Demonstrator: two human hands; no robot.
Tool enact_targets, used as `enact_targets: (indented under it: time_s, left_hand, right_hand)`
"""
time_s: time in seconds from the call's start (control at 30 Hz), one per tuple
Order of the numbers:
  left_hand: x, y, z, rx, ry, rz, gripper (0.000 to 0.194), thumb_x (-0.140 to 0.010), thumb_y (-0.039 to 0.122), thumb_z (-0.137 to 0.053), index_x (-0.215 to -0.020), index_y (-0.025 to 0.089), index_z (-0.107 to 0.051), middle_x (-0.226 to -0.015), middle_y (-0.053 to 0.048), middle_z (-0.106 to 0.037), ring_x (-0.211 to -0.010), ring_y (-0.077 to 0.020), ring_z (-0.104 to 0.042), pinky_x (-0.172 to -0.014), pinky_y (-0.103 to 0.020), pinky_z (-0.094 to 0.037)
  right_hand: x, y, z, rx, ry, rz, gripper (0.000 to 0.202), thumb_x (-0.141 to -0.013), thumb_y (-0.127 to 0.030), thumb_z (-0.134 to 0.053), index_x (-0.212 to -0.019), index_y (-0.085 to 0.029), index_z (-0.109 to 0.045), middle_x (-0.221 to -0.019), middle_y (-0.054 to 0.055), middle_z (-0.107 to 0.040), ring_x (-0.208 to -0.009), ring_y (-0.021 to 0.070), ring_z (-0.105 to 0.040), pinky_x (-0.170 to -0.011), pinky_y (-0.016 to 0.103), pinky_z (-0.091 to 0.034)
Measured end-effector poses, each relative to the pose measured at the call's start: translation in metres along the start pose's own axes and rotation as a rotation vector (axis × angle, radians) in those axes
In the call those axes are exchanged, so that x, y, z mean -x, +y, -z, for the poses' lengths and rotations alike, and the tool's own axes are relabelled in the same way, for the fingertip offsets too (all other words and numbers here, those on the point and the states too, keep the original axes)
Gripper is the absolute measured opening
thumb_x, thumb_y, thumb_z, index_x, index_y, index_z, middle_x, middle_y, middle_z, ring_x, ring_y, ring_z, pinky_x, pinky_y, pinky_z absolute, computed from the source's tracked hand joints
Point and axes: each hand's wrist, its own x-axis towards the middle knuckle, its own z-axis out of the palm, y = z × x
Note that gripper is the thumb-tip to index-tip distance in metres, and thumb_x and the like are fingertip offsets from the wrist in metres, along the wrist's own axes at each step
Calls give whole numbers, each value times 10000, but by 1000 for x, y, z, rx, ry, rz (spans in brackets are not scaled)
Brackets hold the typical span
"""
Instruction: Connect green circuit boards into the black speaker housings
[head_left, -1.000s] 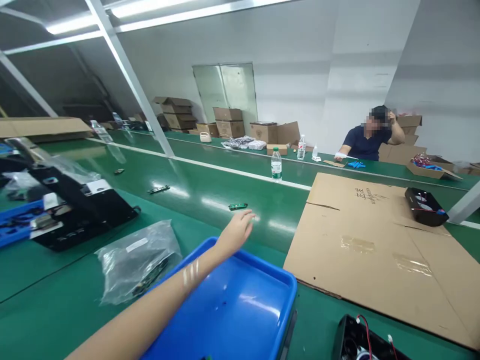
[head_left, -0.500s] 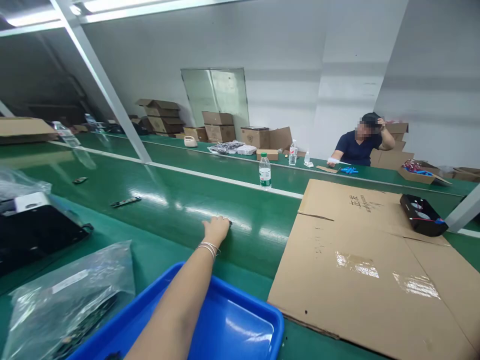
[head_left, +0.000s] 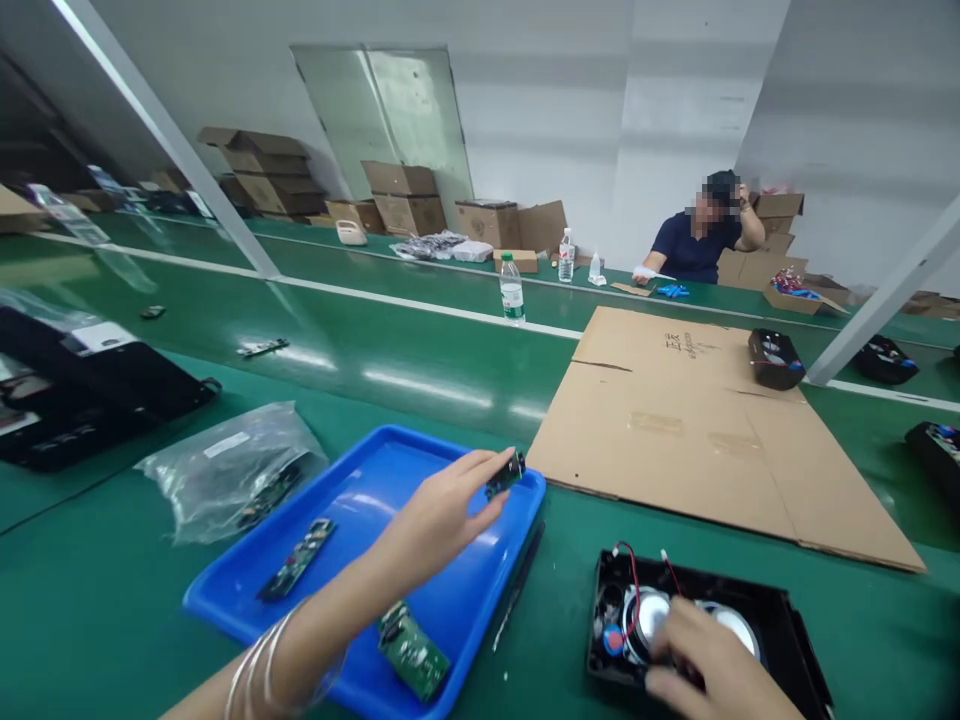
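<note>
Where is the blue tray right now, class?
In the head view, the blue tray lies low in the picture, left of centre, beneath the left hand, between the clear bag on its left and the black speaker case on its right.

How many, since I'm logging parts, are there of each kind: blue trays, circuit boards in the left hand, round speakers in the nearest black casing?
Blue tray: 1
Circuit board in the left hand: 1
Round speakers in the black casing: 2
Total: 4

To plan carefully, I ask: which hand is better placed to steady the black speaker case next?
Probably the right hand: it is over the speaker case, while the left hand holds a circuit board.
</note>
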Motion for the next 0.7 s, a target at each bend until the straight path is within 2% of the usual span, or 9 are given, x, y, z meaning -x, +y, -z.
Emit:
enact_targets:
  time_s: [0.07, 0.2, 0.3, 0.4, 0.47, 0.6, 0.7]
  left_hand:
    - [32, 20, -10, 270, 70, 30, 385, -776, 310, -525, -1120, 158, -604, -1052, -98, -665, -912, -238, -642, -821, -340, -517]
    - [69, 48, -33, 775, 41, 294, 304, -716, 301, -627, -989, 173, -657, -970, -86, -690, -848, -235, -665, -740, -308, -551]
    - [83, 62, -46, 1106, 33, 485, 329, -688, 313, -676, -982, 167, -658, -953, -88, -704, -879, -256, -663, -767, -323, -539]
    - [90, 74, -53, 1315, 30, 577, 388, -654, 337, -719, -991, 154, -662, -974, -106, -704, -864, -269, -666, -739, -323, -535]
    - [93, 81, -54, 1395, 13, 591, 398, -628, 344, -745, -968, 147, -676, -981, -117, -703, -875, -279, -661, -712, -312, -532]
    - [93, 93, -52, 1506, -52, 591, 436, -604, 346, -767, -984, 151, -675, -969, -118, -706, -852, -268, -664, -644, -270, -519]
    - [91, 99, -51, 1529, -76, 589, 484, -599, 341, -771, -1033, 161, -656, -919, -105, -718, -805, -240, -671, -628, -250, -509]
  right_hand:
    - [-8, -14, 1, -110, 77, -92, 171, -838, -315, -536, -966, -224, -605, -888, 43, -623, -818, 187, -594, -697, 285, -491]
    - [-20, -39, -10, -338, 233, -143, 404, -822, -269, -532, -1214, -191, -476, -988, 84, -620, -915, 221, -583, -799, 367, -485]
    - [-26, -49, -11, -608, 301, -61, 257, -861, -213, -454, -1109, -193, -519, -883, 48, -646, -803, 169, -616, -723, 304, -512]
    - [-28, -51, 3, -752, 372, 71, 137, -871, -191, -459, -922, -196, -586, -772, 14, -651, -661, 123, -623, -626, 235, -522]
    - [-27, -50, 14, -691, 433, 197, 144, -863, -147, -480, -880, -192, -616, -759, 12, -662, -655, 109, -630, -622, 207, -524]
    - [-19, -49, 27, -405, 552, 514, 161, -855, -86, -505, -908, -159, -639, -786, 45, -697, -716, 120, -659, -651, 189, -535]
    - [-13, -47, 30, -258, 665, 577, 143, -852, -83, -516, -895, -134, -642, -763, 67, -699, -692, 129, -662, -619, 191, -541]
